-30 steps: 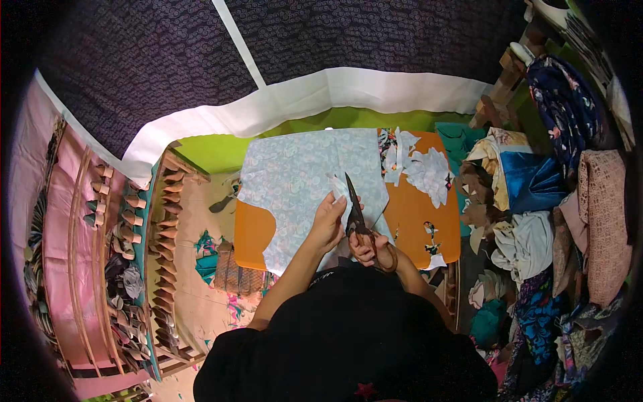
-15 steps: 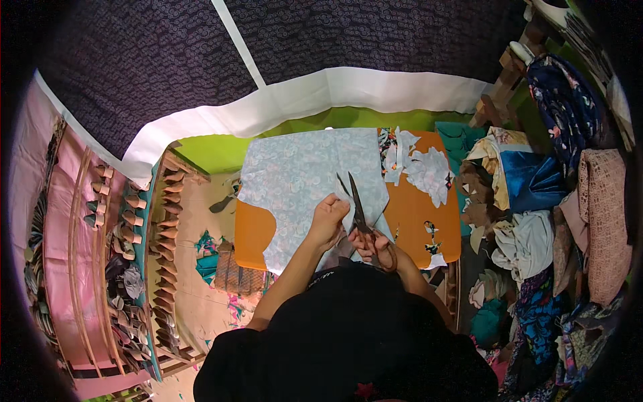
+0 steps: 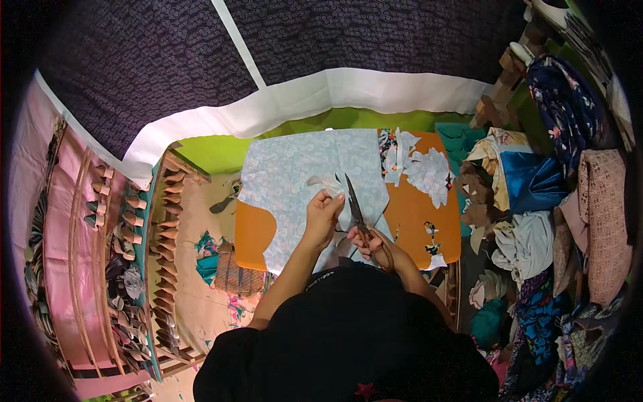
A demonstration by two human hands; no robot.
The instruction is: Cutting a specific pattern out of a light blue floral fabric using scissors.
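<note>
A large pale blue-grey patterned fabric sheet (image 3: 288,164) covers much of the orange table (image 3: 254,231). Above it, my left hand (image 3: 325,213) pinches a small whitish scrap of cloth (image 3: 330,185), its free end sticking out to the left. My right hand (image 3: 370,242) grips the handles of dark scissors (image 3: 355,201) with brownish loops. Their blades point away from me, slightly apart, just right of the scrap. My body hides the near edge of the table.
Pale and floral offcuts (image 3: 429,173) lie on the table's right side. Piles of folded and loose cloth (image 3: 529,244) crowd the right. On the left stand racks of wooden shoe lasts (image 3: 167,251). A dark patterned curtain (image 3: 368,40) hangs across the far side.
My left hand has shifted slightly left, and the whitish scrap now shows sticking out from its fingers. The scissors have moved a little left, their blades closer together.
</note>
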